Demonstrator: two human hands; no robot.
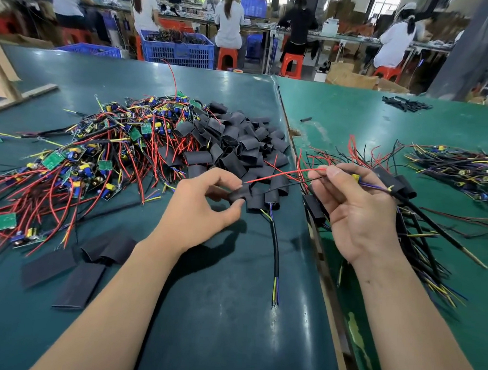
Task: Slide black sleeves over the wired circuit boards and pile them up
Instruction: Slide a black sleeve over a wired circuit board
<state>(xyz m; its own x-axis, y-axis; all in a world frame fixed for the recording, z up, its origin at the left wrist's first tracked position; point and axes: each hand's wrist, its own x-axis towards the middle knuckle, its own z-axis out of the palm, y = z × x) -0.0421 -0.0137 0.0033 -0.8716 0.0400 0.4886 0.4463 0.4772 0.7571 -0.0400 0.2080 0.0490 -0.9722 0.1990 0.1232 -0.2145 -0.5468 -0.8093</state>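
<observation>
Left hand (204, 202): black sleeve (238, 196) pinched by curled fingers, mouth presented to the wires.
Right hand (350, 202): wired circuit board (357, 179) gripped, red lead (277, 176) aimed for threading.

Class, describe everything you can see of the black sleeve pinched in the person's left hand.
The black sleeve is a short, matte, flattened tube, seemingly soft plastic. The left hand pinches it between thumb and fingers, lifted just above the green table, at the near edge of the sleeve pile. Red and black wire tips reach toward its open end; nothing visibly inside.
</observation>
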